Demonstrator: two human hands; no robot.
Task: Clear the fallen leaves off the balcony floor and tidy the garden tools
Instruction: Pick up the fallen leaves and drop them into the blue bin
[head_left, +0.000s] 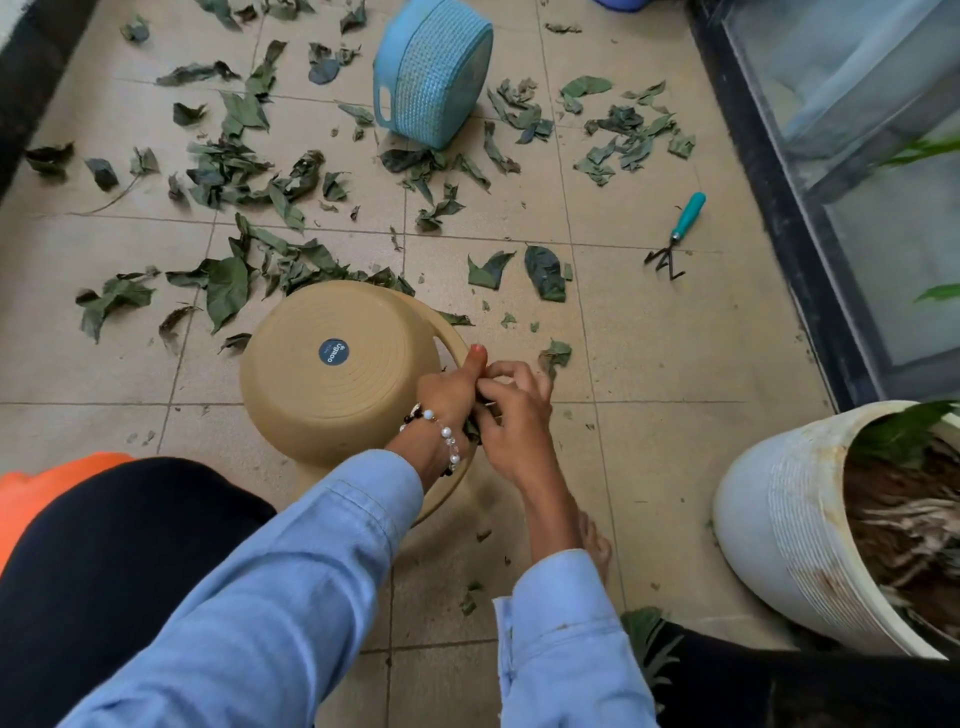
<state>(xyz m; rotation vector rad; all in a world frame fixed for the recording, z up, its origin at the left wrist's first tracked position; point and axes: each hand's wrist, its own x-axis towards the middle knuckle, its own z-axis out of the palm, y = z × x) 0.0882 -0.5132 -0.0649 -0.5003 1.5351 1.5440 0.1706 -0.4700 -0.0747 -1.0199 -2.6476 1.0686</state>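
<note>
Both hands meet just beside the tan pot (332, 374), which lies tipped on its side with its base and round dark sticker turned up. The left hand (451, 395), a beaded bracelet on its wrist, curls round a wad of dark leaves (472, 430) with the thumb raised; most of that wad is buried between the palms. The right hand (511, 410) has its fingers bent and pinching at the same wad. Loose fallen leaves (244, 171) litter the tiled floor (649, 364) beyond the pot. A blue basket (431, 73) lies tipped over farther off, its inside hidden. The teal-handled hand rake (675, 236) lies well apart, near the glass door's dark frame. A white planter (779, 509) is cut off at the right edge.
</note>
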